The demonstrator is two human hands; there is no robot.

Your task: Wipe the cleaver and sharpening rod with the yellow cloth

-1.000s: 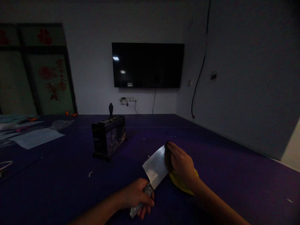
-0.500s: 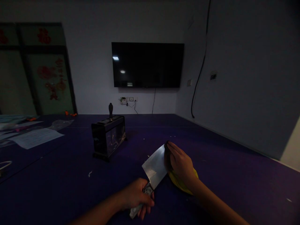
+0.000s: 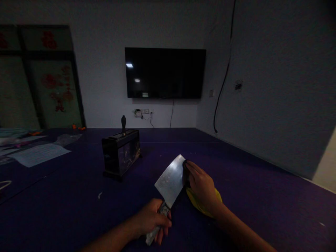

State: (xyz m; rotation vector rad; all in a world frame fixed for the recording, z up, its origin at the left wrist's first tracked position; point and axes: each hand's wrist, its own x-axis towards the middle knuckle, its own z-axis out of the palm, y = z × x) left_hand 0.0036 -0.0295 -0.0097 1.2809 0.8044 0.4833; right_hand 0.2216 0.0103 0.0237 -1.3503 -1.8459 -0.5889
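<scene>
A wide-bladed cleaver (image 3: 171, 180) is tilted up over the table, its handle low and its blade pointing up and to the right. Around its grey, mottled handle my left hand (image 3: 154, 218) is closed. On the blade's right side, my right hand (image 3: 201, 183) grips a cloth (image 3: 201, 203), yellow where it hangs below the hand and dark at the fingertips. That dark part meets the blade near its right edge. My palm hides most of the cloth.
Behind and left of the cleaver stands a black knife block (image 3: 121, 154) with one dark handle upright in its top. Papers (image 3: 42, 154) and clear plastic lie at far left. Small white scraps dot the purple tabletop (image 3: 78, 217). A television (image 3: 165, 72) hangs on the wall.
The cleaver blade has shifted a little left and more of its face and top corner shows. My right hand and the cloth have slid slightly down and left along the blade's side.
</scene>
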